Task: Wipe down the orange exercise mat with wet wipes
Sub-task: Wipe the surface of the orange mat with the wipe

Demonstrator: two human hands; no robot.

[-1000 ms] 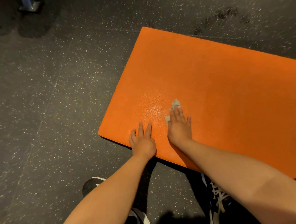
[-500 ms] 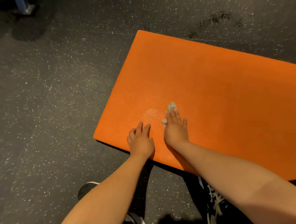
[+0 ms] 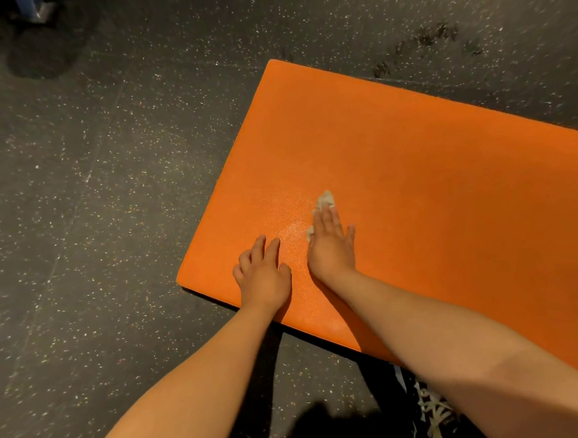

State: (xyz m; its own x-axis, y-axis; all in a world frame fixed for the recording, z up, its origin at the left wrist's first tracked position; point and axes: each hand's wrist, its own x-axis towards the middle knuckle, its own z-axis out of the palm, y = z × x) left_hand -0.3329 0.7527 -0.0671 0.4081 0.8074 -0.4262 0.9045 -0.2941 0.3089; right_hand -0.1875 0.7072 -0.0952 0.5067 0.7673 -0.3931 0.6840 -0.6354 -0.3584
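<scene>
- Fingers [image 3: 328,220] of right hand [image 3: 331,250] lie straight & close together, pinky a bit apart, pressing flat on a crumpled whitish wet wipe [image 3: 326,198]; none curl round it.
- Wipe sits on top of the flat orange rectangular exercise mat [image 3: 430,194], nr its left end, mostly hidden under the fingers. One lump sticks out past the fingertips, a smaller bit shows at the index-finger side.
- Left hand [image 3: 263,275] rests on the mat just beside right hand, closer to the near-left corner. Its fingers [image 3: 271,250] are loosely bent, slightly fanned, tips touching the mat, holding nothing.
- Hands don't touch; a strip of mat w/ a faint pale sheen shows btwn them, next to the wipe.
- Mat lies flat on dark speckled rubber floor [image 3: 95,195] & runs out of frame at right; both bare forearms cross its near edge.
- Dark smudges [image 3: 422,42] on the floor just beyond the mat's far edge.
- Black shoe w/ white laces [image 3: 431,412] at the bottom, under the right forearm.
- Metal foot [image 3: 37,12] in the top-left corner, blurred; can't tell what it belongs to.
</scene>
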